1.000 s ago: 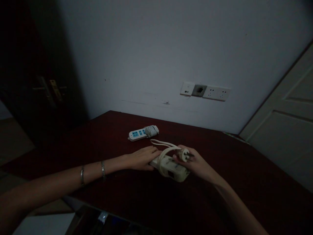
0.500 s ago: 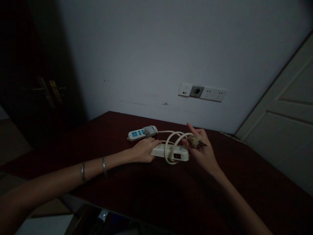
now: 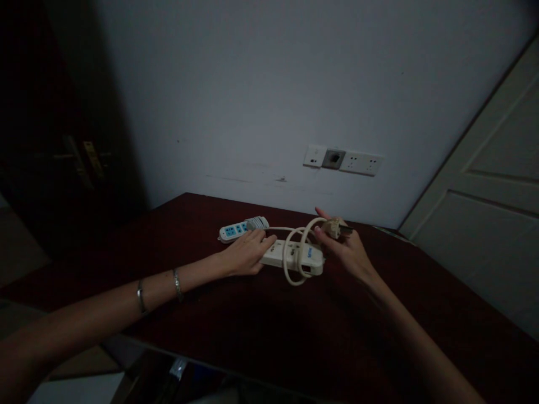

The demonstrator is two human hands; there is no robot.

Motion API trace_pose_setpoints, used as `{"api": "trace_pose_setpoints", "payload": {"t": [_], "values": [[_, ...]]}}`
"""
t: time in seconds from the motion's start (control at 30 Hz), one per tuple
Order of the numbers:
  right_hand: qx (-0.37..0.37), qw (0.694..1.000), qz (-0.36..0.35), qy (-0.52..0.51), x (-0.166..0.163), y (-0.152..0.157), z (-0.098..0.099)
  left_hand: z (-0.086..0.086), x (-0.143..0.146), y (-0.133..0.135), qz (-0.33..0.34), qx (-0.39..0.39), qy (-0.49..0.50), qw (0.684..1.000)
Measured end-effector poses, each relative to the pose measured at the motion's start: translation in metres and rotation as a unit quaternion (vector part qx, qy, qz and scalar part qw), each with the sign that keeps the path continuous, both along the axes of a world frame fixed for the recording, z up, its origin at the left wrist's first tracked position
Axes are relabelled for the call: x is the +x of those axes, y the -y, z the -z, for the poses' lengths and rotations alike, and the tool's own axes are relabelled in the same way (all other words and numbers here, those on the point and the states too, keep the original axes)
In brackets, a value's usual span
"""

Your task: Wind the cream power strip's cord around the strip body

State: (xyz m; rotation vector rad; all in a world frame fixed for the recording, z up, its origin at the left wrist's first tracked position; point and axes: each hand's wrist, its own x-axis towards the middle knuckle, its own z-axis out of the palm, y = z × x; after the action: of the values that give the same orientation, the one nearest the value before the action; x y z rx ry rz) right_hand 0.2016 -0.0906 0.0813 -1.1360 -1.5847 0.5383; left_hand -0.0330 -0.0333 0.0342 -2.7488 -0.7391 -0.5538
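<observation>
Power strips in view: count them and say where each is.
2: the cream power strip has its end in the left hand; the blue-socketed power strip lies on the table behind that hand, nearer the wall.

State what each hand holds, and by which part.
Left hand: the nearer strip, by its left end. Right hand: the looped cord, by its plug.

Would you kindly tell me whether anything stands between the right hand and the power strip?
Only the cream cord visibly does: its loops cross the power strip toward its right end and lead up to the plug in the right hand.
</observation>
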Motion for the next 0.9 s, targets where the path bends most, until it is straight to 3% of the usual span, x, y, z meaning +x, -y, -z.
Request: {"api": "trace_pose_setpoints", "payload": {"t": [0.23, 0.4, 0.5, 0.6, 0.7, 0.9], "values": [[0.030, 0.999, 0.024, 0.030, 0.003, -0.006, -0.004, -0.003, -0.006, -0.006, 0.019, 0.021, -0.027, 0.999], [0.042, 0.995, 0.095, 0.012, 0.014, -0.023, -0.034, 0.009, -0.006, 0.011, 0.086, 0.091, -0.147, 0.981], [0.014, 0.998, 0.059, -0.026, 0.014, -0.027, -0.051, 0.014, 0.000, 0.023, 0.070, 0.076, -0.152, 0.983], [-0.013, 0.998, 0.026, -0.058, 0.008, -0.028, -0.059, 0.011, 0.006, 0.024, 0.072, 0.073, -0.126, 0.987], [-0.003, 0.997, 0.044, -0.068, 0.009, -0.035, -0.066, 0.005, 0.008, 0.017, 0.095, 0.078, -0.118, 0.985], [0.065, 0.985, 0.108, -0.115, 0.042, -0.089, -0.105, -0.005, 0.005, 0.011, 0.152, 0.116, -0.136, 0.972]]}}
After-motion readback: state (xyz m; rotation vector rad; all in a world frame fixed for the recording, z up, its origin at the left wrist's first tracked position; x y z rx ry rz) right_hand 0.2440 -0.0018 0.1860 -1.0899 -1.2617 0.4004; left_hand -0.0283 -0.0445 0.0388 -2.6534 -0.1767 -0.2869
